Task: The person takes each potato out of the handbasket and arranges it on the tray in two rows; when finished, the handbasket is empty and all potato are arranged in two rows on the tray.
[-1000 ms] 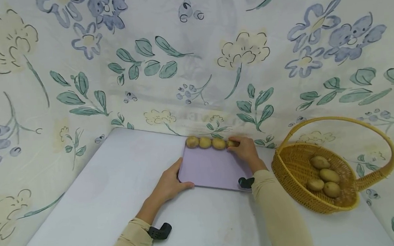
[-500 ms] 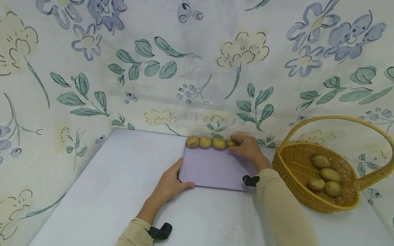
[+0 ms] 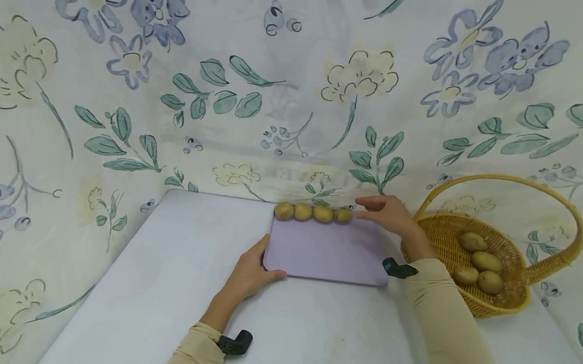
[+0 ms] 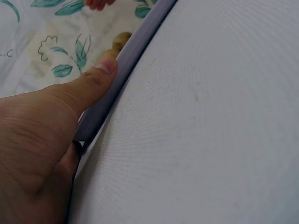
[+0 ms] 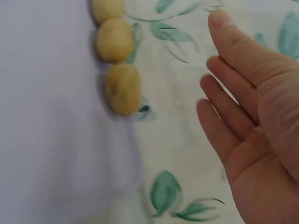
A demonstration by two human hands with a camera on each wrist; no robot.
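A row of several potatoes (image 3: 323,214) lies along the far edge of a lilac tray (image 3: 320,252). My left hand (image 3: 250,268) grips the tray's near left corner; in the left wrist view its thumb (image 4: 96,79) presses on the rim, and its other fingers are mostly hidden. Just right of the last potato (image 3: 343,215), my right hand (image 3: 391,215) is held above the tray's far right part, apart from the potatoes. In the right wrist view, that hand's fingers (image 5: 229,100) are extended with nothing between them and the thumb.
To the right stands a yellow wicker basket (image 3: 438,239) with a tall handle, holding several more potatoes (image 3: 487,261). The white table (image 3: 176,254) meets a flower-printed cloth (image 3: 288,121) at the back and left.
My right hand has let go of the rightmost potato and drawn away to the right. That potato stays in the row. My left hand keeps its hold on the tray.
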